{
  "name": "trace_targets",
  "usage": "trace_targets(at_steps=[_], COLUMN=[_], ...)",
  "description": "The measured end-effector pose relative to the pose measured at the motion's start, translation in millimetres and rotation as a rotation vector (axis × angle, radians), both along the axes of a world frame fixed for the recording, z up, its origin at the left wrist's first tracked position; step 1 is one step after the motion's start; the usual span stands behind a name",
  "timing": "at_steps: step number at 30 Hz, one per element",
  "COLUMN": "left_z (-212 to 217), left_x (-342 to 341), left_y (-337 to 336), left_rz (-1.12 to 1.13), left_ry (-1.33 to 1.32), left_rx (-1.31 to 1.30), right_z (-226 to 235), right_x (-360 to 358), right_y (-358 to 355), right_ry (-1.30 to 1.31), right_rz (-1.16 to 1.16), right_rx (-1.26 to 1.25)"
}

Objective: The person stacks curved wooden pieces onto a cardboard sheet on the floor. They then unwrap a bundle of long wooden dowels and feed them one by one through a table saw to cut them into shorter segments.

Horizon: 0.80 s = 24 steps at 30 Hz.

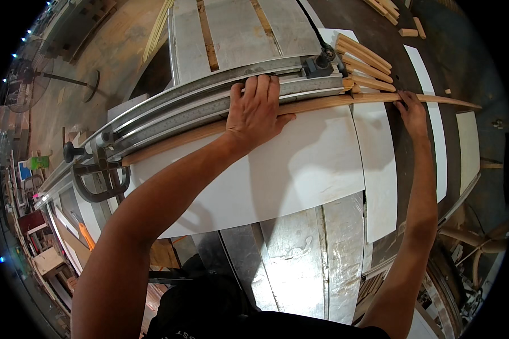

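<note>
A long, narrow wooden strip (322,104) lies along the near side of a metal saw fence (198,107) with a ruled scale. My left hand (253,107) is closed over fence and strip, its fingers hooked over the rail and its thumb on the wood. Farther right, the fingers of my right hand (412,113) pinch the same strip near its tapering right end. Beneath the strip lie white boards (305,164). A black stop block (318,66) sits on the fence between my hands, and several short wooden pieces (367,65) lie beyond it.
A dark clamp-like handle (102,178) stands at the fence's left end. Bare metal table (294,254) shows nearer my body. A narrow white strip (430,124) and a cream board (467,147) lie at the right. A standing fan (25,76) is at the far left.
</note>
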<state>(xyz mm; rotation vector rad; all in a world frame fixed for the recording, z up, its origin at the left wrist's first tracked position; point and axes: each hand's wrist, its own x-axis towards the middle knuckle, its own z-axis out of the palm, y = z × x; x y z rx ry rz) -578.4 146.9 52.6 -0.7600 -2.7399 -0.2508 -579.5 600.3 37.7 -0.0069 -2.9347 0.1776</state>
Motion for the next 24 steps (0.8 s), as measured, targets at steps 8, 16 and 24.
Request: trace_targets(at_steps=[8,16,24], left_z=[-1,1,-4], left_x=[-1,0,-2], left_y=[0,2,1], left_rz=[0.004,0.010,0.020], left_ry=[-0.007,-0.033,0.009], left_rx=[0.003,-0.030,-0.038], right_z=[1,-2,-2], right_x=[1,2,1], right_y=[-1,4,3], right_ry=[-0.005,0.020,0.033], right_rz=[-0.009,0.009,0.021], right_rx=[-0.031,0.003,-0.032])
